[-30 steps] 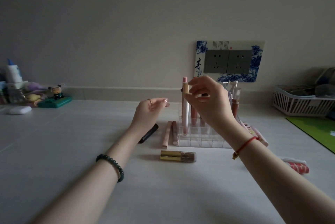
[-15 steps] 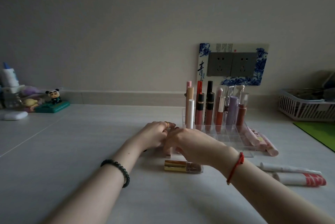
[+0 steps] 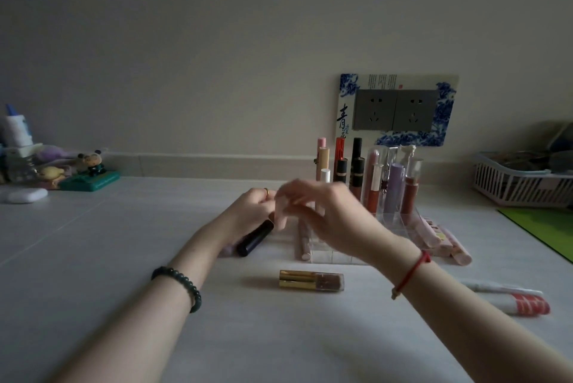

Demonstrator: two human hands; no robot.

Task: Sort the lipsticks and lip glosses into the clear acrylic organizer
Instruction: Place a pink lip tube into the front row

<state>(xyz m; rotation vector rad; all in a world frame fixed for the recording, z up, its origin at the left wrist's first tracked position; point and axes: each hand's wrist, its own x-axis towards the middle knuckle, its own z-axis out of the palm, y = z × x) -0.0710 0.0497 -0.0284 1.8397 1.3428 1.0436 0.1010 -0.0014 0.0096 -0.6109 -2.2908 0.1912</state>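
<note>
Head view looks down along both forearms to the pale surface, where the sorting looks partway done. The clear acrylic organizer stands toward the back wall, its rear compartments filled with upright lipsticks and glosses. Its front compartments, as far as the right arm lets them be seen, look unfilled. The left hand has its fingers curled over the upper end of a black tube. The tube slants down toward the camera, and I cannot tell whether its lower end rests on the surface or hangs just above it. The right hand hovers in front of the organizer's left part, smeared by motion. I cannot tell whether its fingers are spread, pinching the tube's top or holding something thin. Loose pieces lie around the organizer: slim pink tubes just beside its left wall, a gold-capped gloss crosswise in front, and a pink cluster beside its right wall. A white tube and a red-and-white tube lie farther right. The step in hand looks like the pickup of the black tube, perhaps a pass from one hand to the other. Next it should be turned upright and lowered, base first, into a free compartment, kept clear of the tall pieces behind so none is knocked over.
</note>
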